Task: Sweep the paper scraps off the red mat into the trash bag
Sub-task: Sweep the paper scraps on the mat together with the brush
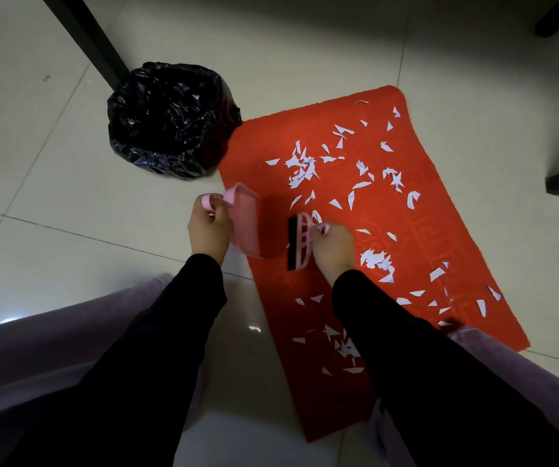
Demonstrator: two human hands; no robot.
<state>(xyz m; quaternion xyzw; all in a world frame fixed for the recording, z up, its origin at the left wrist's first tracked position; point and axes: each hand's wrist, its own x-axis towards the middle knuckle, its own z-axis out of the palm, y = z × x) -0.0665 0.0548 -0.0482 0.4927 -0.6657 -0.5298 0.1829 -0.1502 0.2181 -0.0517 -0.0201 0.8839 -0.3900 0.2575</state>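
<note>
**Containers**
- The trash bag (170, 119) stood open-mouthed on the floor tiles (35, 197), beyond and to the left of the left fingers and just beside the far left corner of the red mat (382, 210). Its inside was dark; no white scraps showed in it.
- The left hand (209, 230) had its fingers curled round the looped handle of the pink dustpan (246, 220). The pan was tilted on edge, just right of those fingers, over the mat's left border. No scraps showed in its tray.

**Tool and task items**
- The right hand (333, 249) gripped the pink brush (300, 242), fingers closed on its handle. The black bristles pointed left toward the pan, with a bare strip of mat between the two.
- The paper scraps (301, 165) lay scattered over the mat: beyond the right fingers, to their right, and nearer the body beside the forearm.

**Hazards (assessed)**
- A tilted pan edge would probably let scraps slide beneath it onto the tiles.
- A fast stroke could flick the light scraps past the pan or off the mat's left edge.
- The sleeve might drag the near scraps off the mat.
- Tipping the loaded pan short of the bag's mouth would likely spill scraps beside it
</note>
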